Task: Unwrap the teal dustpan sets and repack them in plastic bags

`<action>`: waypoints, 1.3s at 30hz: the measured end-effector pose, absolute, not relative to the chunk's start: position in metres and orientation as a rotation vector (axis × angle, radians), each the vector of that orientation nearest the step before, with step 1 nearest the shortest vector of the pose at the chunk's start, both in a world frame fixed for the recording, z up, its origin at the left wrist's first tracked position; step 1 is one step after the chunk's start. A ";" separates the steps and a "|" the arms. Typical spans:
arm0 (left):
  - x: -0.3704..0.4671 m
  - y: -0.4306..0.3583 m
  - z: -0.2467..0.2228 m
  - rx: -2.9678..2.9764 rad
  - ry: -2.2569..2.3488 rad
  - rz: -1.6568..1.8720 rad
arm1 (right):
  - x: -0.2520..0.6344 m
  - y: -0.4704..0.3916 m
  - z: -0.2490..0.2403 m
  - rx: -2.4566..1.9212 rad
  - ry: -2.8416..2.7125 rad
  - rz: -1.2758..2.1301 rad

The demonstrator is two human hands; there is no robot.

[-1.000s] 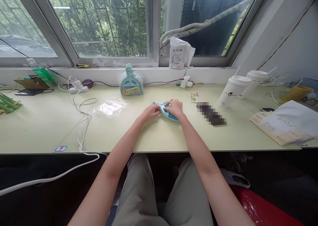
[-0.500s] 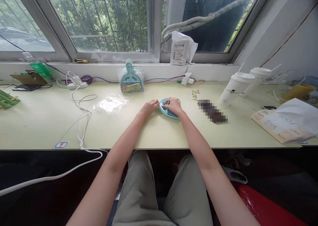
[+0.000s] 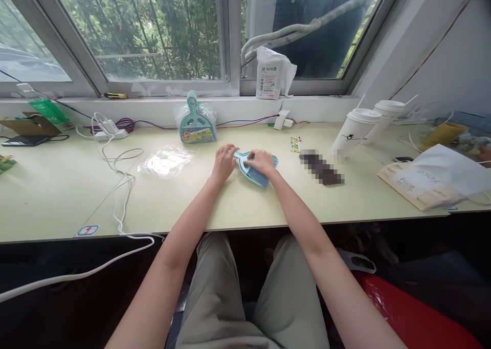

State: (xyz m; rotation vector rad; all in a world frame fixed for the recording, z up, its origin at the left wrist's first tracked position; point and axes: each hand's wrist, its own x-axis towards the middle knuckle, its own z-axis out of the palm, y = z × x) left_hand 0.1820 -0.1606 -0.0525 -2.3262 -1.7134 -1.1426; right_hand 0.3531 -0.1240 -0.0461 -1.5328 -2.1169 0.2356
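Observation:
A teal dustpan-shaped piece with blue bristles [image 3: 256, 177] lies tilted over the table in front of me, its handle end toward the left. My left hand [image 3: 225, 160] is closed round that handle end. On the body of the piece, my right hand [image 3: 261, 161] grips from above with bent fingers. Behind my left hand, similar teal pieces in clear wrap [image 3: 197, 126] stand against the wall below the window. Crumpled clear plastic [image 3: 167, 161] lies left of my left hand.
White cables [image 3: 125, 185] and a power strip [image 3: 111, 134] lie on the left. To the right are a small packet [image 3: 295, 144], a blurred dark object [image 3: 322, 168], two white cups [image 3: 355, 131] and a tissue pack [image 3: 414, 188]. The table's front edge [image 3: 230, 230] is near my forearms.
The teal piece has turned, so its handle shows more and its bristled end points toward the lower right. My left hand has shifted slightly up. The camera view has swung a little right.

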 end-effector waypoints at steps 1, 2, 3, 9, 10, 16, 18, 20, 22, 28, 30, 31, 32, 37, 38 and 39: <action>0.184 -0.161 -0.050 -2.227 -1.821 -1.386 | 0.349 -0.124 -0.046 -1.544 -2.045 0.256; 0.187 -0.160 -0.048 -2.154 -1.962 -1.624 | 0.344 -0.123 -0.046 -1.548 -1.969 0.277; 0.189 -0.159 -0.047 -2.149 -2.112 -1.836 | 0.339 -0.122 -0.045 -1.541 -1.900 0.297; 0.179 -0.146 -0.051 -2.366 -2.474 -2.518 | 0.333 -0.090 -0.042 -1.468 -1.806 0.293; 0.173 -0.143 -0.052 -2.211 -2.504 -2.584 | 0.342 -0.081 -0.042 -1.516 -1.758 0.256; 0.131 -0.130 -0.052 -1.840 -2.523 -2.682 | 0.409 -0.027 -0.056 -2.073 -1.559 0.155; 0.124 -0.127 -0.054 -1.708 -2.555 -2.724 | 0.415 -0.017 -0.063 -2.202 -1.592 0.213; 0.121 -0.125 -0.055 -1.635 -2.555 -2.771 | 0.412 -0.014 -0.069 -2.230 -1.634 0.235; 0.121 -0.124 -0.055 -1.590 -2.560 -2.816 | 0.406 -0.018 -0.073 -2.107 -1.728 0.208; 0.125 -0.124 -0.052 -1.555 -2.554 -2.843 | 0.397 -0.055 -0.072 -1.530 -2.130 0.264; 0.126 -0.124 -0.053 -1.568 -2.565 -2.807 | 0.396 -0.070 -0.071 -1.437 -2.177 0.251; 0.126 -0.123 -0.053 -1.569 -2.571 -2.793 | 0.395 -0.078 -0.070 -1.440 -2.179 0.235; 0.125 -0.123 -0.054 -1.564 -2.572 -2.786 | 0.394 -0.084 -0.069 -1.471 -2.172 0.220; 0.124 -0.126 -0.056 -1.538 -2.531 -2.806 | 0.387 -0.101 -0.065 -1.603 -2.118 0.247; 0.124 -0.127 -0.056 -1.536 -2.540 -2.804 | 0.386 -0.102 -0.065 -1.611 -2.107 0.261; 0.125 -0.128 -0.055 -1.535 -2.548 -2.803 | 0.385 -0.102 -0.065 -1.616 -2.097 0.268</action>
